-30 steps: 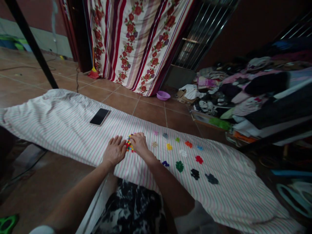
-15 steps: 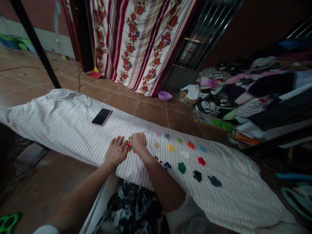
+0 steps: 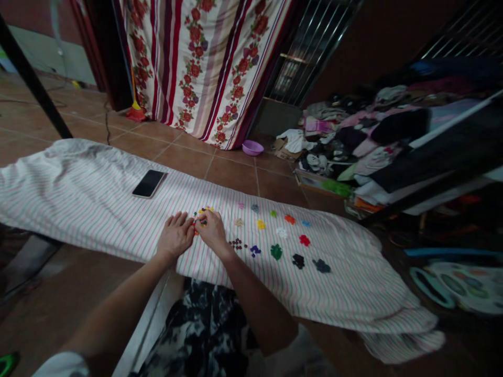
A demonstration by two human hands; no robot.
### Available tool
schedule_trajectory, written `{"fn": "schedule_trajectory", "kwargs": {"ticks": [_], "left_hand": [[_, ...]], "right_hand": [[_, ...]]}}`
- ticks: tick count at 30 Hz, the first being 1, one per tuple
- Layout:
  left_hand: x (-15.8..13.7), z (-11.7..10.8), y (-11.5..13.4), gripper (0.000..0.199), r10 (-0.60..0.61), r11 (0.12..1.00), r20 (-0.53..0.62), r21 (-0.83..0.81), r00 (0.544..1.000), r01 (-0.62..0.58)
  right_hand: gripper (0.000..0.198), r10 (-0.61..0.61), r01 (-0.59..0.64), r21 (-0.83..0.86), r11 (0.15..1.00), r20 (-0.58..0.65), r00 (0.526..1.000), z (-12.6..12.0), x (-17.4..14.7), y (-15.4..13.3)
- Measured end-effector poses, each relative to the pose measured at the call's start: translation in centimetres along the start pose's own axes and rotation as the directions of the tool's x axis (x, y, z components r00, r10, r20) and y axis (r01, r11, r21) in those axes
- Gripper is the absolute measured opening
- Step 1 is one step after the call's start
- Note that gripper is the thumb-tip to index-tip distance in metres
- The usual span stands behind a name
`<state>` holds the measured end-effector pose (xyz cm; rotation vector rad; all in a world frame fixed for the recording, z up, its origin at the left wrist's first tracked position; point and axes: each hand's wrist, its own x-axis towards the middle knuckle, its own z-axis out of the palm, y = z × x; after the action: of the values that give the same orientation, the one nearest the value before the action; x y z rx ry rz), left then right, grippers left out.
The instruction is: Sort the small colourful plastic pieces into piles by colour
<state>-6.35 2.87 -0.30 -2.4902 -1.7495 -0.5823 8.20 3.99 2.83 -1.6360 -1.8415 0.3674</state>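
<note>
A patch of small, mixed-colour bead-like pieces [image 3: 204,210] lies on the striped cloth [image 3: 98,204]. At its left edge my left hand [image 3: 176,233] rests flat, fingers stretched out and holding nothing. Over the patch, my right hand [image 3: 214,230] has its thumb and fingers pinched down among the pieces; whatever sits between the fingertips is hidden. To the right are several small piles, each of one colour, among them a brown pile [image 3: 238,244], a yellow pile [image 3: 261,224], a green pile [image 3: 276,252], a red pile [image 3: 304,240] and a black pile [image 3: 298,261].
A phone [image 3: 149,184] lies on the cloth left of my hands. Beyond the cloth's far edge, a purple basin [image 3: 252,148] stands on the tiled floor by a floral curtain [image 3: 212,68]. Heaped clothes [image 3: 353,131] fill the right side.
My right hand has turned and drawn its fingers into a pinch, uncovering more of the mixed patch and the brown pile. My left hand stays flat beside it. The view has shifted somewhat.
</note>
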Motion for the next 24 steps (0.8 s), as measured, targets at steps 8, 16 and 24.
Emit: {"fn": "schedule_trajectory", "kwargs": {"ticks": [8,16,24], "left_hand": [[-0.1,0.2,-0.4,0.045,0.049,0.999,-0.020,-0.008,0.999,-0.049],[-0.2,0.4,-0.8,0.047,0.125,0.990,-0.024,0.065,0.992,-0.123],[-0.3,0.2,-0.9,0.046,0.135,0.990,0.008,0.051,0.991,-0.135]], "right_hand": [[0.007,-0.008,0.004,-0.030,1.000,-0.132,0.991,-4.8,-4.1,3.6],[0.009,0.125,-0.128,0.016,0.992,-0.365,0.923,-11.8,-9.7,10.6],[0.024,0.287,-0.334,0.016,0.942,-0.551,0.784,-18.1,-14.7,17.6]]}}
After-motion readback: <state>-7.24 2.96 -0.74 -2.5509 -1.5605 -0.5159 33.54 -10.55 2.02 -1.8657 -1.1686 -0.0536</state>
